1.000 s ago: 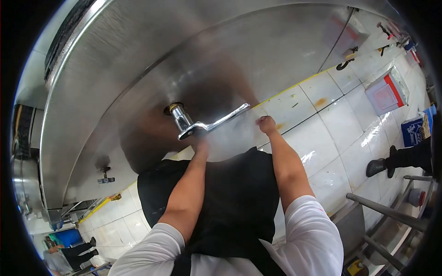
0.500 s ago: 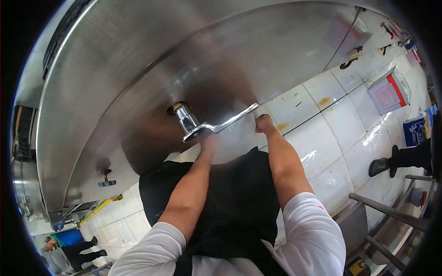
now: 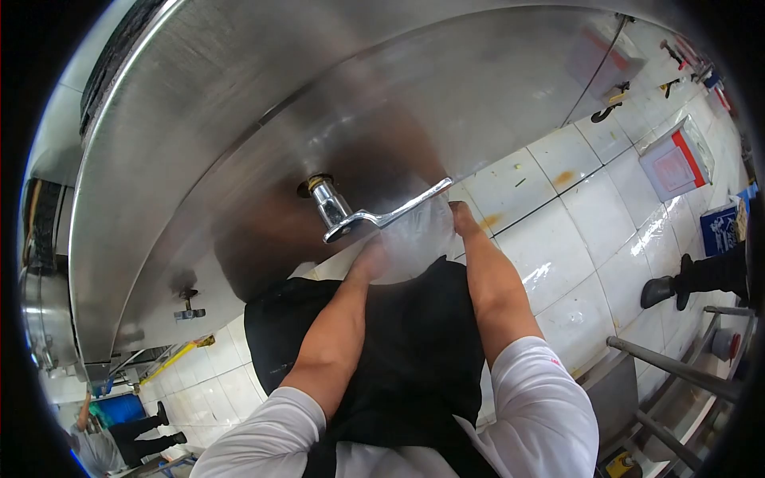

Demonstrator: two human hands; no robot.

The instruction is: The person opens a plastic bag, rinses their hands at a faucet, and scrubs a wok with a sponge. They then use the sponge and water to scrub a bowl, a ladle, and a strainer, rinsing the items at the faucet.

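Observation:
Both of my hands are on a translucent plastic bag [image 3: 418, 240] below a chrome lever valve [image 3: 343, 219] on a large stainless steel vessel [image 3: 263, 167]. My left hand [image 3: 370, 259] is at the bag's left side, under the valve; its fingers look wrapped on the plastic, though they are partly blurred. At the right side, near the tip of the lever, my right hand [image 3: 460, 217] is closed at the bag's edge. Part of the bag's top is hidden behind the lever. Nothing is seen flowing from the valve.
A second small valve [image 3: 190, 313] sticks out lower left. White floor tiles [image 3: 550, 239] carry brown stains. To the right are a lidded clear container [image 3: 673, 167], a person's shoe [image 3: 657, 292] and a metal rack [image 3: 669, 368]. Another person [image 3: 100, 446] stands at the far lower left.
My left hand has come out from under the lever, slightly lower and to the right. The bag shows more fully between my hands. The view has shifted a little.

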